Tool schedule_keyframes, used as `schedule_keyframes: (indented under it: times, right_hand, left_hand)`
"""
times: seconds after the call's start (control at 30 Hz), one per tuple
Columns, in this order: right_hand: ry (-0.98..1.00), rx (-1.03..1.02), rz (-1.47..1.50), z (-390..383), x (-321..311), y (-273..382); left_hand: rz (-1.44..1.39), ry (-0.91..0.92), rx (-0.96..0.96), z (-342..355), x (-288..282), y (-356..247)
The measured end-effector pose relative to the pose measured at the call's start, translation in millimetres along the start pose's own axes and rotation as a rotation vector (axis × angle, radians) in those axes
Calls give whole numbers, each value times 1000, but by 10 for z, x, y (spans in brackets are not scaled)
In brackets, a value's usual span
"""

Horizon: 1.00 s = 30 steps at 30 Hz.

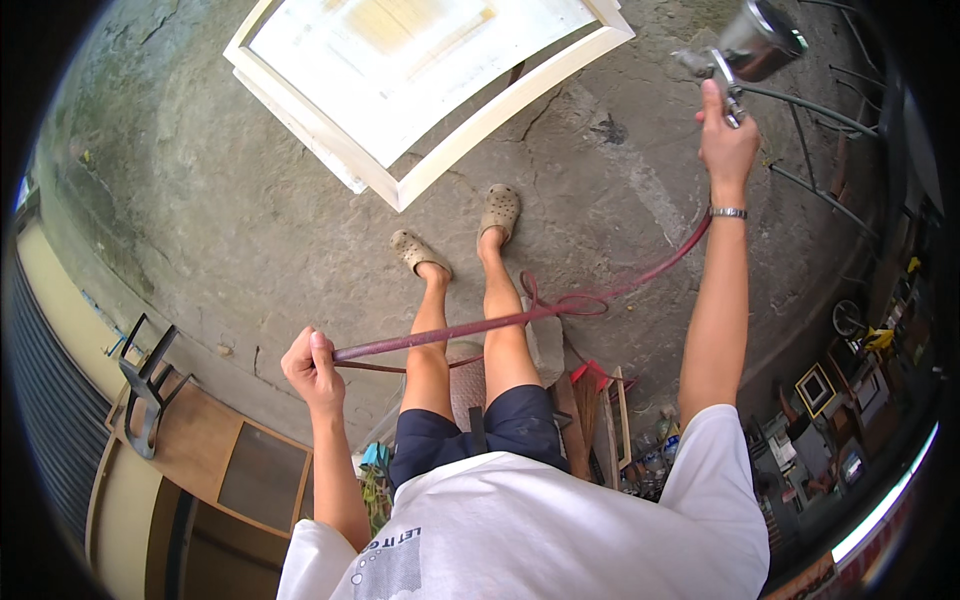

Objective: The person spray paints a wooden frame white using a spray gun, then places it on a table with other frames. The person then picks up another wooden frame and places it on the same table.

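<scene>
My right hand is wrapped round the handle of a metal spray gun, held out at the upper right. A silver paint cup is fixed to the gun. Closed in a fist at the left, my left hand grips a dark red air hose. The hose stretches across in front of my legs, loops near my knee and runs up toward my right wrist. Beyond my feet is a pale wooden frame around a white panel with yellowish patches. Both hands are apart from the frame.
Cracked concrete floor lies around my feet. A wooden cabinet with a black chair stands at lower left. Metal bars stick out at the right, above cluttered shelves and a small picture frame. A grey block is beside my leg.
</scene>
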State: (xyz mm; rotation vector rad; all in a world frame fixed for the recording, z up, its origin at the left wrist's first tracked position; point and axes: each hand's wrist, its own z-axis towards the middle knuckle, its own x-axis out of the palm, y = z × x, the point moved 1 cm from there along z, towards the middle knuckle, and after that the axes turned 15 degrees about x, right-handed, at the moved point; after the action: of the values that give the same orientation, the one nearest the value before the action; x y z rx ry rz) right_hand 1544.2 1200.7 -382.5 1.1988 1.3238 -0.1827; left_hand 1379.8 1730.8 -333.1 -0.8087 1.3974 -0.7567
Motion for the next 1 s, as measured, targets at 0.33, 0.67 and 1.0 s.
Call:
schedule_keyframes:
  times: [0.33,0.67,1.0]
  right_hand:
    - [253,-89,31,-1268,252,64]
    - [433,-96,42,-2444,502,239]
    - [629,-145,39,-3315,644,293]
  left_hand:
    - [-3,-38,1,-194,-493,276]
    - [2,-116,0,-390,-979,516]
    - [-58,-177,4,-491,-1185,721]
